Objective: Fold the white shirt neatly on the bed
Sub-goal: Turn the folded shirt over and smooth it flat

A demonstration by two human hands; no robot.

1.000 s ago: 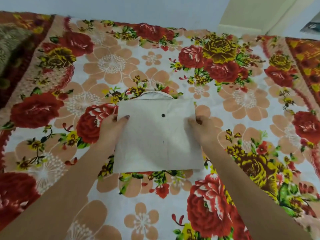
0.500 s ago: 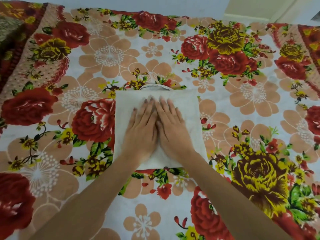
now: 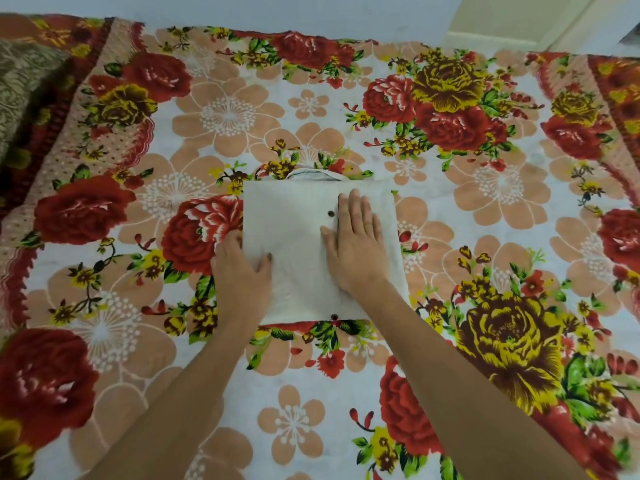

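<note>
White shirt (image 3: 298, 258) already compact square mid-bed (image 3: 485, 237), collar peeking at far edge. Right hand (image 3: 356, 244) flat, pressing top; left hand (image 3: 239, 271) gripping left edge. Basically done, just final smoothing left imo.

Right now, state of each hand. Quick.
Left hand: at the left edge of the white shirt, fingers hidden; grip cannot be told.
Right hand: open, flat on the shirt, holding nothing.

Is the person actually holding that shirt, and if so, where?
Only the left hand seems to grip the folded white shirt, at its left edge. The right hand just presses flat.
</note>
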